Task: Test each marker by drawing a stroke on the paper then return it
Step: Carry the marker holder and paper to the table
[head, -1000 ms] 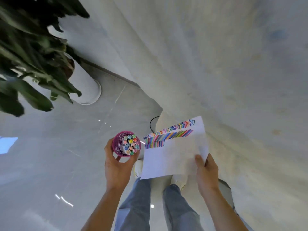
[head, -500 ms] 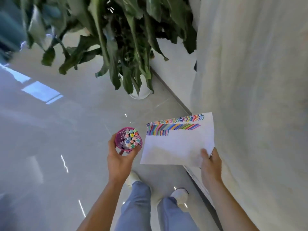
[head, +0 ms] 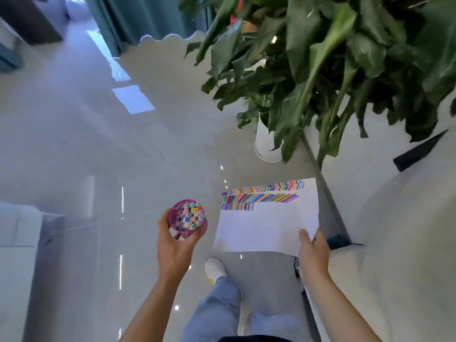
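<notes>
glossy floor [head: 98,144], potted plant [head: 320,70] | left hand [head: 176,248] grips pink cup [head: 178,219] of markers [head: 193,214] | right hand [head: 313,255] pinches paper [head: 266,228]

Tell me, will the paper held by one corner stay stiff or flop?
Probably floppy: the paper is one thin sheet, pinched by the right hand only at its near corner. It lies nearly flat, so it seems light and may flutter. The left hand, holding the cup, gives no support.

Glossy pale floor [head: 123,169] under a white plant pot [head: 263,145] and one white shoe [head: 215,267]
</notes>
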